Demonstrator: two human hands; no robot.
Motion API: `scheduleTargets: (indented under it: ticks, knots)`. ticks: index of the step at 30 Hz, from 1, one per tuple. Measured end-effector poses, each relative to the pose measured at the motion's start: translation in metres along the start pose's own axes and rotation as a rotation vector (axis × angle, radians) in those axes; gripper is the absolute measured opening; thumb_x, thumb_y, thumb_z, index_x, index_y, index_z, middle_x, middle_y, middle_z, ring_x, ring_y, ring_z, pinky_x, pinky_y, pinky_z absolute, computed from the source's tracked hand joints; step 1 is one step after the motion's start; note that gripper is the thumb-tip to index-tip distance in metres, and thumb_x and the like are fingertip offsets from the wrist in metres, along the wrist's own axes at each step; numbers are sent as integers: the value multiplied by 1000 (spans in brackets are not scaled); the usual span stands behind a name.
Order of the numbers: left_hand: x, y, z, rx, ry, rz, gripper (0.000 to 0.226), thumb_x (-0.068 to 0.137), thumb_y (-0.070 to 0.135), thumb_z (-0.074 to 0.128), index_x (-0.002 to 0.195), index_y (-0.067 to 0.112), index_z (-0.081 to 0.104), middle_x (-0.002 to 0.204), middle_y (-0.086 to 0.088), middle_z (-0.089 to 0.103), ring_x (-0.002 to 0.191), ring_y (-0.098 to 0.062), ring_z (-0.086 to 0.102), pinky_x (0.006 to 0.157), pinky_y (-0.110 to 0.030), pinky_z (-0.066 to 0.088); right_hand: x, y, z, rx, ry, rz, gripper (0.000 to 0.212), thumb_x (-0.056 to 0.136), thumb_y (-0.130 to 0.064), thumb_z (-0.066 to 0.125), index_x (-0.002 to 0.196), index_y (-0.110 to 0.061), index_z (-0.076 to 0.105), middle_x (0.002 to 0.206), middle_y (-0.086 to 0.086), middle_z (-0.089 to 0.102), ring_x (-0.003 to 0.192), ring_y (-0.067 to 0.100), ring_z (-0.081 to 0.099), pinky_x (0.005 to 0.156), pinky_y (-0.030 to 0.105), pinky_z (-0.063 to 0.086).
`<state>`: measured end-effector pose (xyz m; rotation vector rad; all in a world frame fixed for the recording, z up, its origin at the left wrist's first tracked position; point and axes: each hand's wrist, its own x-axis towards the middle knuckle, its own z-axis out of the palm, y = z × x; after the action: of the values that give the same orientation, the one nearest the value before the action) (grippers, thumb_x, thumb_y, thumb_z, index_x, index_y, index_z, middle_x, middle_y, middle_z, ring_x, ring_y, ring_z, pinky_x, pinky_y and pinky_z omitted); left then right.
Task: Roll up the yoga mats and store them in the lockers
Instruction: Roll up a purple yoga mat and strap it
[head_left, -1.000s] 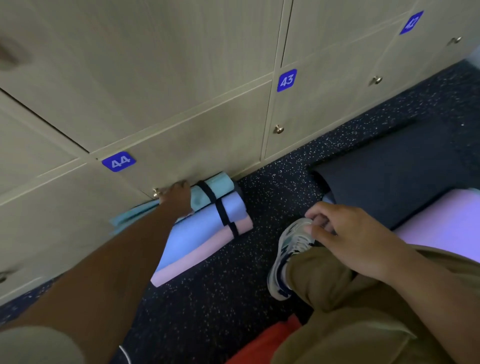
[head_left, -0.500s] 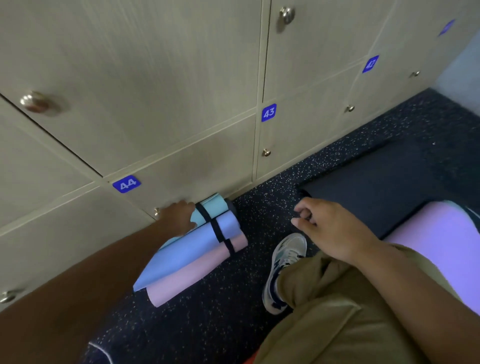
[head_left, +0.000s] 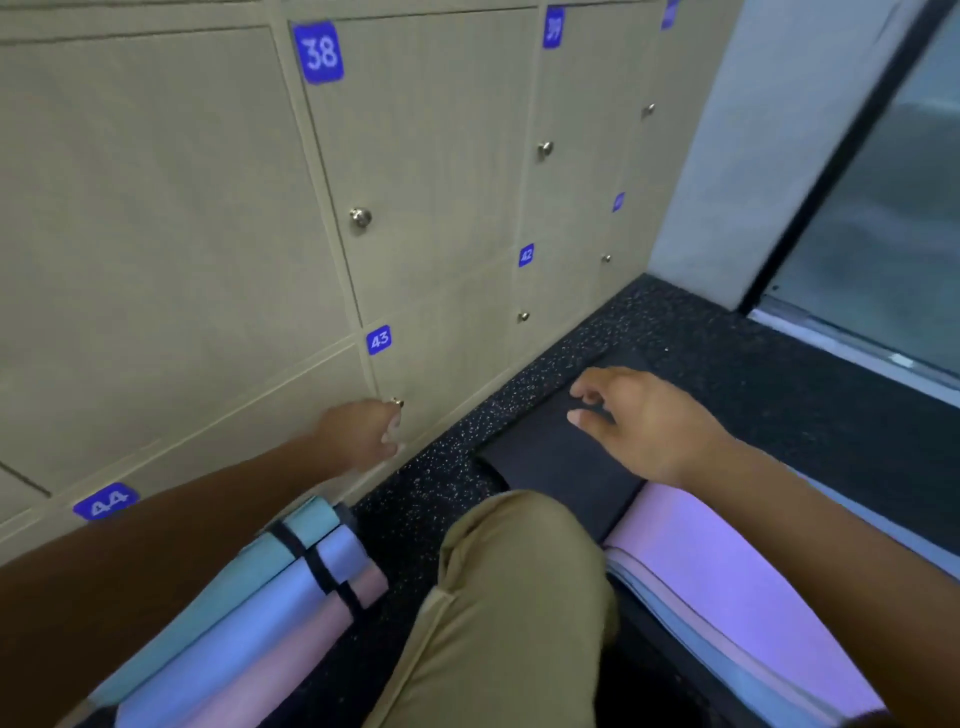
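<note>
A strapped bundle of rolled mats (head_left: 311, 571), teal, blue and pink, lies on the floor against the lockers at lower left. My left hand (head_left: 363, 434) reaches over it to the small knob (head_left: 397, 401) of locker 43 (head_left: 447, 364). The fingertips are at the knob, and blur hides whether they pinch it. My right hand (head_left: 644, 421) hovers with loosely spread fingers over a flat dark mat (head_left: 561, 462) and holds nothing. A pale purple mat (head_left: 737, 582) lies over other mat layers at lower right.
All locker doors, including 38 (head_left: 415, 130), 42 (head_left: 561, 291) and 44 (head_left: 106, 501), are closed. My bent knee in khaki trousers (head_left: 519, 597) sits between the bundle and the flat mats. A dark speckled floor (head_left: 701, 332) runs to a glass wall (head_left: 883, 234) on the right.
My left hand left the bundle by locker 44 and moved right to locker 43's knob. My right hand moved forward over the dark mat. The view swung up and right.
</note>
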<state>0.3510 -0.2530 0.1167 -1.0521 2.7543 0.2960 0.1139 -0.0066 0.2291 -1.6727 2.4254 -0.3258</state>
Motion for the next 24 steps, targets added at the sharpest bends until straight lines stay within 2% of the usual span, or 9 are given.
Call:
scheduleTargets:
  ticks: [2, 5, 9, 11, 18, 24]
  knots:
    - [10, 33, -13, -3, 33, 62, 30, 96, 34, 65, 120, 17, 61, 113, -1, 64, 98, -16, 56, 82, -30, 46, -24, 24, -12, -7, 8, 46, 31, 101, -38, 58, 126, -20, 60, 121, 0, 63, 109, 22, 62, 89, 38, 51]
    - [26, 84, -25, 14, 43, 131, 27, 95, 39, 66, 113, 19, 61, 106, 2, 62, 99, -20, 60, 86, -35, 51, -64, 65, -19, -24, 10, 128, 31, 102, -41, 57, 126, -22, 59, 119, -1, 63, 105, 23, 62, 88, 39, 52]
    - [49, 155, -25, 10, -2, 215, 25, 96, 41, 65, 108, 19, 60, 97, 5, 60, 96, -21, 61, 74, -30, 44, -118, 121, -14, -15, -6, 258, 29, 102, -41, 56, 125, -24, 60, 121, -2, 64, 105, 23, 62, 88, 40, 52]
    - [61, 191, -19, 15, -29, 268, 27, 97, 43, 65, 112, 21, 60, 94, 8, 57, 92, -18, 58, 74, -30, 44, -140, 145, -5, 17, -15, 320, 29, 103, -41, 55, 127, -24, 60, 124, -4, 64, 106, 20, 62, 89, 36, 51]
    - [98, 299, 33, 25, -157, 401, 37, 93, 50, 67, 117, 24, 62, 109, 5, 67, 98, -18, 63, 86, -36, 53, -173, 200, 44, 126, -75, 446, 32, 104, -43, 52, 132, -26, 56, 127, -6, 63, 107, 17, 62, 90, 34, 51]
    - [139, 341, 101, 111, -277, 404, 41, 93, 53, 65, 122, 24, 61, 117, 3, 68, 105, -21, 64, 92, -39, 53, -166, 241, 82, 245, -180, 501, 37, 104, -45, 51, 137, -26, 52, 129, -4, 63, 109, 18, 62, 92, 32, 50]
